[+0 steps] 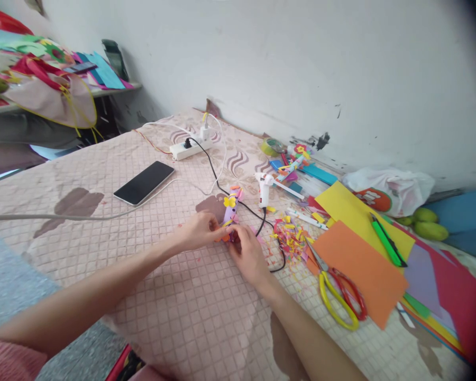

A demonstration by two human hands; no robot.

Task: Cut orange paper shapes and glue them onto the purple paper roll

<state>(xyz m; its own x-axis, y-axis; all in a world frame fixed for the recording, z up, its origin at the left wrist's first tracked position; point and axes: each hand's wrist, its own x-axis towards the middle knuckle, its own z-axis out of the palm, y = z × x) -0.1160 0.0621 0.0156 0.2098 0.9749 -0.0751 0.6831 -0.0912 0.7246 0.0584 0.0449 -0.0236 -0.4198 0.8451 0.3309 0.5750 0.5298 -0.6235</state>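
Note:
A small purple craft figure [230, 211] with a yellow bow or flower and pink and orange trim lies on the quilted cloth between my hands. My left hand [204, 230] is closed on its near left side, thumb and fingers pinched together. From the right, my right hand [248, 251] pinches the figure's lower end, where orange pieces show. The fingers hide most of that end. Just beyond and to the right, a white glue gun [264, 189] stands with its black cord trailing past my right hand.
Paper scraps [289, 235], scissors [337, 293], orange paper [360, 270], yellow paper [353, 211] and a green cutter [386, 241] lie on the right. A phone [145, 182] is at left. Behind, a power strip [190, 149] has cords crossing the cloth. Mangoes [430, 225] sit by a plastic bag [392, 185].

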